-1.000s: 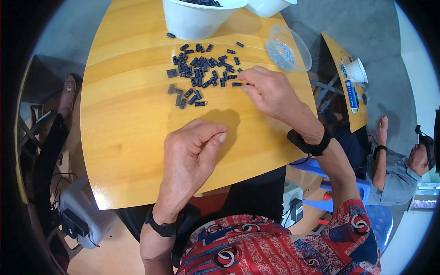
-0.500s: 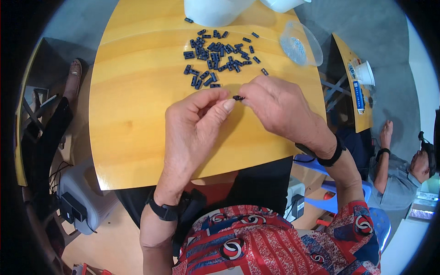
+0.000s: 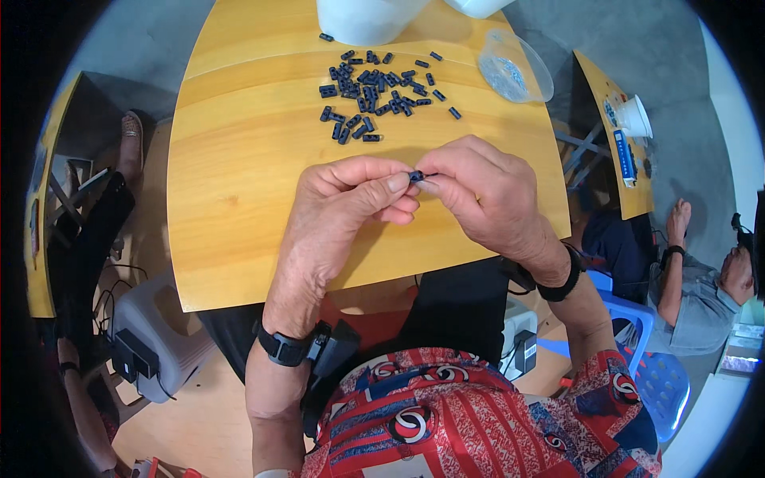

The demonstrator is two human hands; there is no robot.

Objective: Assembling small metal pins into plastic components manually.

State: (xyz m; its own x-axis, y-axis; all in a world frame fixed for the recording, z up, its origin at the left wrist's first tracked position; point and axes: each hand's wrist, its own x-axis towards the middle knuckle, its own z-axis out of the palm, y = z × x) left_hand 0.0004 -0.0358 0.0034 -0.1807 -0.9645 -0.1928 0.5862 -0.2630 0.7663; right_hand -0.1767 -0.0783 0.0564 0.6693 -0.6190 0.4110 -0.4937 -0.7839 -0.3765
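My left hand point(image 3: 343, 203) and my right hand point(image 3: 486, 195) meet above the yellow wooden table point(image 3: 239, 175). Between their fingertips they pinch one small dark plastic piece point(image 3: 416, 175). Both hands hold it, thumbs and forefingers closed on its ends. A loose pile of several similar small dark pieces point(image 3: 374, 92) lies on the table just beyond the hands.
A white bucket point(image 3: 366, 16) stands at the table's far edge, and a clear plastic bag point(image 3: 514, 72) lies at the far right. A second table point(image 3: 617, 143) with a white cup point(image 3: 637, 119) is to the right. A seated person point(image 3: 701, 287) is at right, a grey stool point(image 3: 151, 334) lower left.
My right hand came back from the pile with one dark piece and met my left hand, which rose from the table. Both hands now pinch the piece together.
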